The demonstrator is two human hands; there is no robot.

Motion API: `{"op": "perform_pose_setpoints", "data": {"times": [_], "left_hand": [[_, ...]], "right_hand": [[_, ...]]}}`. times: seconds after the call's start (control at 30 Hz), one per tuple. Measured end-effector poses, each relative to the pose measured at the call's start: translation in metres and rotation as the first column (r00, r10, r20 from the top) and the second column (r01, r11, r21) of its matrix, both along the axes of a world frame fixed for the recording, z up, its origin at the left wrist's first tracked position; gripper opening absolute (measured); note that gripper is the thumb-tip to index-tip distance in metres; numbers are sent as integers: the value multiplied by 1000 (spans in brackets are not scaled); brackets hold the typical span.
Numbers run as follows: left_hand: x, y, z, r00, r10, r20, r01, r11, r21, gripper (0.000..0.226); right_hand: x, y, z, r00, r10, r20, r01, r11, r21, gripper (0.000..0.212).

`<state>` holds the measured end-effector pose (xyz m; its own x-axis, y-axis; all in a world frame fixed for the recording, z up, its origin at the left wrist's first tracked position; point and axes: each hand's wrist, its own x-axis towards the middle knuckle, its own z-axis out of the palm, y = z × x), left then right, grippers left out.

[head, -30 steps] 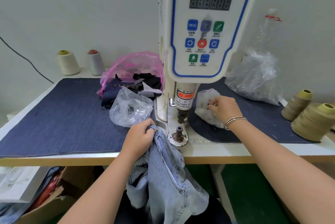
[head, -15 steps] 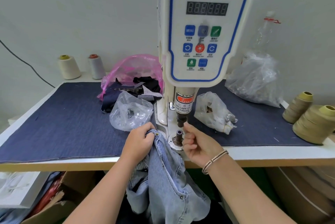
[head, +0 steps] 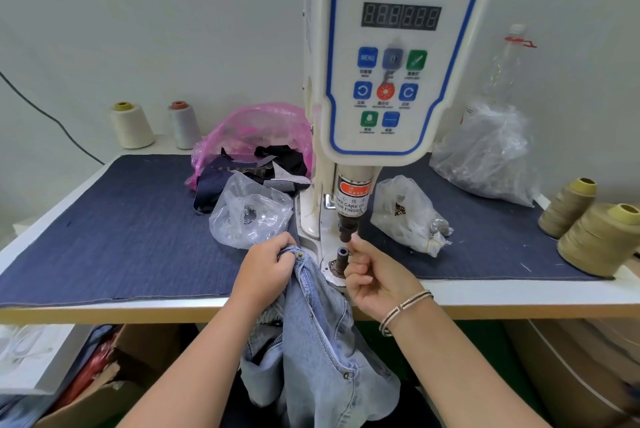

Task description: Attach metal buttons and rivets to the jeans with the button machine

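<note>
The white servo button machine stands at the table's middle, its punch above the dark lower die. Light-blue jeans hang off the table's front edge. My left hand grips the bunched waistband left of the die, a brass rivet showing at my fingertips. My right hand is right beside the die with its fingers curled; the fingertips reach up to the punch, and any small part pinched there is hidden.
Clear bags of metal parts lie left and right of the machine. A pink bag of fabric scraps and a large clear bag sit behind. Thread cones stand at the right edge, two spools at back left.
My right hand left the clear bag on the right and came to the die, fingertips now up at the punch. My left hand kept its grip on the jeans.
</note>
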<state>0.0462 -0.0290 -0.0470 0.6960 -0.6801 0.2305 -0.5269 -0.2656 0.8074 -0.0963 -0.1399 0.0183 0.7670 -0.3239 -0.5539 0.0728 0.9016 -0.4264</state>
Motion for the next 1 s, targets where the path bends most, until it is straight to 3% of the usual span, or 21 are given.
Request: {"op": "perform_pose_setpoints", "data": {"times": [0.27,0.77,0.93,1.0], "left_hand": [[-1,1,0,1000,7,-11,-7,1000,-4,19],[-2,0,2,1000,13,-4,-13,1000,3,21],[-1,0,2,1000,15,-2,-15,1000,6,21],[-1,-1,2,1000,11,3,-11,1000,10,21]], "right_hand": [[-4,5,0,998,-16,-60,7,990,-144,21],[-8,10,11,1000,-7,5,6,998,58,23],[-10,15,16,993,-91,71,78,984,163,11],[-14,23,14,981,-149,124,119,968,220,18]]}}
